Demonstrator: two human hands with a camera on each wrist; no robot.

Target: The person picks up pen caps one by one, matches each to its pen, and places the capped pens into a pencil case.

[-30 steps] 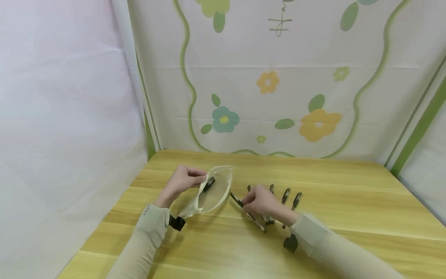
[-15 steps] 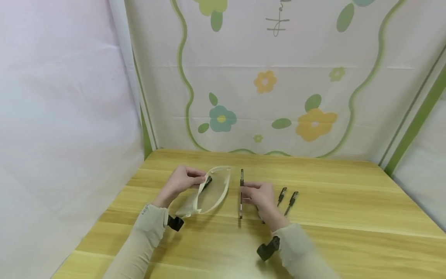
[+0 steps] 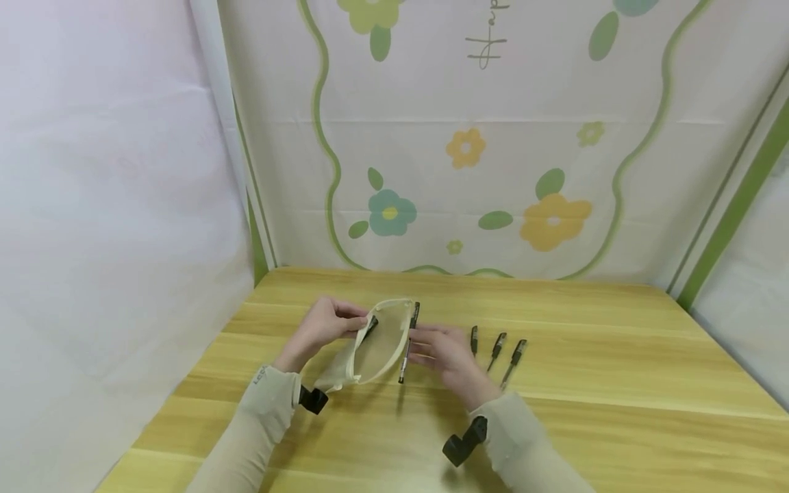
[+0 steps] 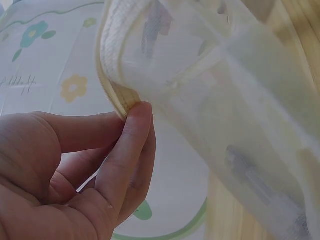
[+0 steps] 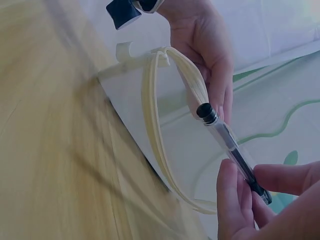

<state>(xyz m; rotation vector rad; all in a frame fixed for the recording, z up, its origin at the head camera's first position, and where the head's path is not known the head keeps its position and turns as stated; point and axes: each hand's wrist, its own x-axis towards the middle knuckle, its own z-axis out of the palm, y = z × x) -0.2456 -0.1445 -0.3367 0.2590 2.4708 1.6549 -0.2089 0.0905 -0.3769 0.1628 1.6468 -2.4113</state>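
A cream, see-through zip pouch [image 3: 337,368] is held with its mouth spread wide. My left hand [image 3: 320,330] pinches the zipper edge on the pouch's left side, thumb against fingers. Inside lies a black-capped pen [image 4: 260,187], blurred through the pouch wall. My right hand [image 3: 455,361] grips another pen [image 5: 227,137] between thumb and fingers, its barrel clear and its cap black. In the head view that pen stands steeply and overlaps the right rim of the mouth. My right fingertips [image 5: 228,172] are close beside this rim.
Three black-capped pens lie on the wooden table [image 3: 616,363] right of my right hand: a near one [image 3: 474,339], a middle one [image 3: 498,344] and a far one [image 3: 518,352]. My right hand and wrist partly hide them. A flowered cloth [image 3: 419,157] hangs behind the table.
My right hand has lifted a pen from the table, turned it nearly upright and carried it left to the pouch's mouth. My left hand has kept its pinch on the pouch.
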